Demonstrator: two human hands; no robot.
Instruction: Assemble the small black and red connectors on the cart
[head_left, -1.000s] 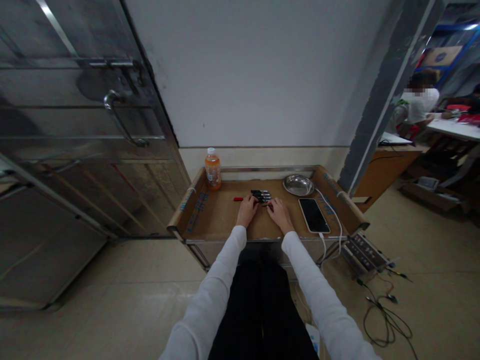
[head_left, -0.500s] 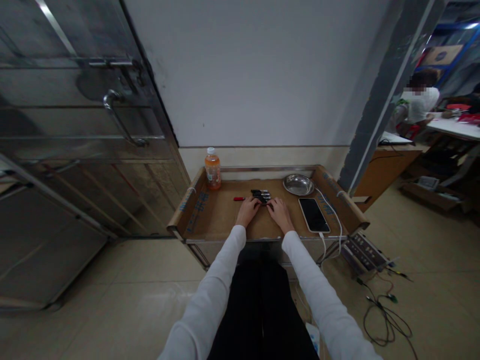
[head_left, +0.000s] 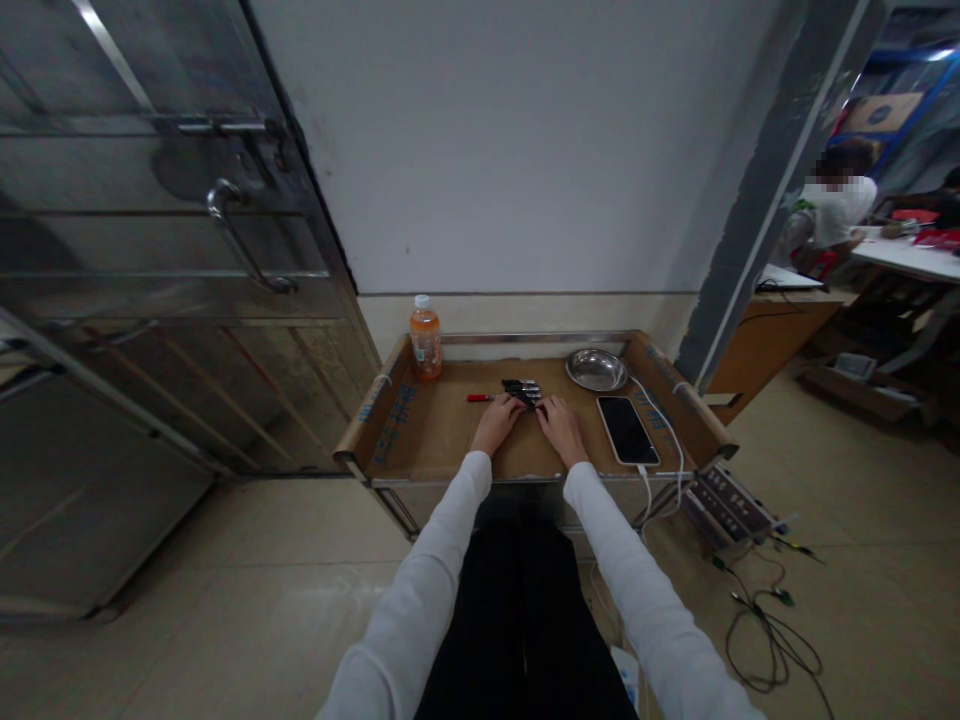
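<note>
Several black pens lie side by side on the cardboard-lined cart top, and a red pen sticks out to their left. At the near edge of this row, my left hand has its fingers closed on the left end of a black pen. My right hand pinches the right end of the same pen. Both hands rest low over the cardboard, and the fingers partly hide the pen and its neighbours.
An orange drink bottle stands at the back left. On the right are a steel bowl and a phone with a white cable. Raised cardboard sides border the cart. A co-worker sits far right.
My right hand has shifted very slightly to the right at the pen's end. My left hand stays nearly still, and the other things on the cart have not moved.
</note>
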